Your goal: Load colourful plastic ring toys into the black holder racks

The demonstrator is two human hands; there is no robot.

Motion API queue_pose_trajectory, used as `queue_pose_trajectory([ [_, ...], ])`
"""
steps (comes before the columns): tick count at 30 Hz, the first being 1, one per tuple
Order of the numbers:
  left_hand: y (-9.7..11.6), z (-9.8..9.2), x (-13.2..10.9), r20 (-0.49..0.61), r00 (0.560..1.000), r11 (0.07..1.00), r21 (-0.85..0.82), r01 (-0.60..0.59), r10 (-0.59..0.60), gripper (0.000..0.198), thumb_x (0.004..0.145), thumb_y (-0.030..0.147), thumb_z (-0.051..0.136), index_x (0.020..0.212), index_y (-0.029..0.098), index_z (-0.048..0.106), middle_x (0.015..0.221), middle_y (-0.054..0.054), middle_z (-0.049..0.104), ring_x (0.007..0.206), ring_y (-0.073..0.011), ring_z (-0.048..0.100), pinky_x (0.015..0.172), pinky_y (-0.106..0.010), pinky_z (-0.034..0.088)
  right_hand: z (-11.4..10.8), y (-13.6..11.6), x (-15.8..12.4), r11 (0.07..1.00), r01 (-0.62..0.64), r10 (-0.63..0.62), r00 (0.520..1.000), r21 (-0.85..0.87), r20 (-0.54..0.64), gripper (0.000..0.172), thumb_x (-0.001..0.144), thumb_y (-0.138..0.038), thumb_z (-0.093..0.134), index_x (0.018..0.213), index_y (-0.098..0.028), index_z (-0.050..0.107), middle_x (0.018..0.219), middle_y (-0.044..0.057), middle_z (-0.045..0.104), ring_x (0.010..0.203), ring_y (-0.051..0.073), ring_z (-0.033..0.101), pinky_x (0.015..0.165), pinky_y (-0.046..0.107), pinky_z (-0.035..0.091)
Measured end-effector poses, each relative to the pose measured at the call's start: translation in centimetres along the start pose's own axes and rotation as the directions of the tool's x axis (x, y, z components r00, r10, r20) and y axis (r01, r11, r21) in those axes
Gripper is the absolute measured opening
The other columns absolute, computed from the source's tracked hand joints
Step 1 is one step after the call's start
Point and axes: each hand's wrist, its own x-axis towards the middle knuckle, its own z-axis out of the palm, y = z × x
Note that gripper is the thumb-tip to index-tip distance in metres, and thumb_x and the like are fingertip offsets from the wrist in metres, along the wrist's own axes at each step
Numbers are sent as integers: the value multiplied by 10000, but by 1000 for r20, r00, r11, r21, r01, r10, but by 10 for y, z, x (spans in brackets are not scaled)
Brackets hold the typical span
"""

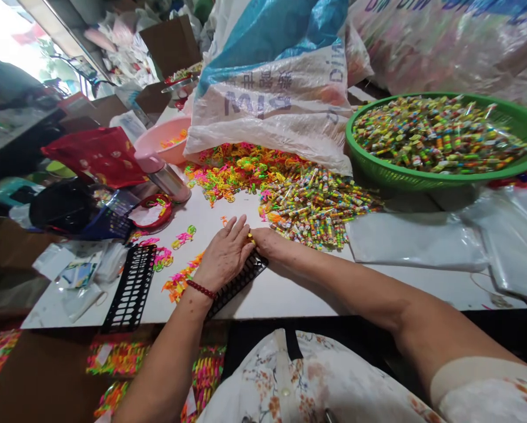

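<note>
My left hand [226,254], with a dark red bead bracelet [201,288], lies over a black slotted plastic rack [235,288], its fingers stretched out. My right hand [267,242] meets it at the rack's far end, fingers closed at a small yellow piece [250,236] that shows between the hands. Most of that piece is hidden. Beside my left hand lie orange and pink plastic pieces [181,279]. Beyond my right hand is a heap of small multicoloured wrapped tubes [318,205], with a pile of bright plastic pieces [241,167] behind.
A second black rack [131,288] lies at the left, near a red round container [153,211] and a metal cup [170,182]. A large woven sack [272,117] stands behind. At right are a green basket [422,181] of tubes and clear plastic bags [417,241].
</note>
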Motion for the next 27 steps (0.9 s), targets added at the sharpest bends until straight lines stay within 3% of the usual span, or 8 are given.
queue_pose_trajectory([
  [5,6,2,-5,11,996,996,45,83,-84,504,978,414,433,1312,44,505,1504,-228,390,1431,-338,326,1131,-494,366,-2,-1,-2,999,38,-38,999,23,23,252,869,-236,584,1092,-147,663,962,94,728,837,212,632,708,274,421],
  [10,5,5,-2,14,998,996,66,67,-68,543,961,444,454,1287,13,509,1470,-274,404,1410,-369,346,1137,-499,339,0,-4,1,997,36,-34,999,68,-40,167,815,-241,657,953,-152,689,875,59,714,794,197,612,707,271,432],
  [13,-2,1,-2,43,998,998,25,49,-50,669,936,518,481,1388,29,418,1502,-267,366,1425,-355,327,1149,-506,317,-4,-9,-9,998,30,-24,994,61,-104,197,809,-159,626,995,-140,685,908,76,709,823,202,615,754,292,460],
  [17,-20,-21,-24,-31,996,996,-5,86,-86,745,950,543,444,1521,126,212,1582,-193,260,1480,-301,225,1184,-562,219,-18,-3,-64,996,80,-66,959,42,-275,342,883,-152,561,1221,-123,596,1168,154,647,1050,228,587,947,373,456],
  [19,-31,-36,-46,-113,987,994,0,113,-112,710,958,518,449,1529,171,209,1595,-156,249,1495,-278,182,1197,-547,202,-25,6,-103,990,124,-138,919,-61,-371,256,927,-174,519,1158,-138,625,1142,140,650,1060,234,573,962,386,456],
  [21,-42,-45,-68,-133,986,995,9,100,-98,697,950,503,481,1526,200,235,1590,-130,274,1498,-269,171,1200,-516,223,-30,17,-139,977,85,-161,891,-193,-423,225,946,-162,484,1104,-148,644,1121,129,651,1054,244,552,958,394,455],
  [24,-50,-42,-93,-62,997,999,29,40,-38,684,934,508,507,1513,210,296,1590,-122,276,1489,-292,197,1187,-502,267,-29,26,-168,928,-51,-127,887,-368,-444,225,930,-153,516,1112,-140,647,1140,136,634,1060,275,506,966,428,431],
  [27,-46,-23,-101,-3,999,996,73,53,-53,633,940,502,486,1491,216,365,1589,-121,280,1443,-309,307,1134,-485,363,-23,28,-166,861,-178,-66,890,-477,-450,204,921,-172,551,1090,-154,661,1093,134,631,1032,285,487,954,437,411],
])
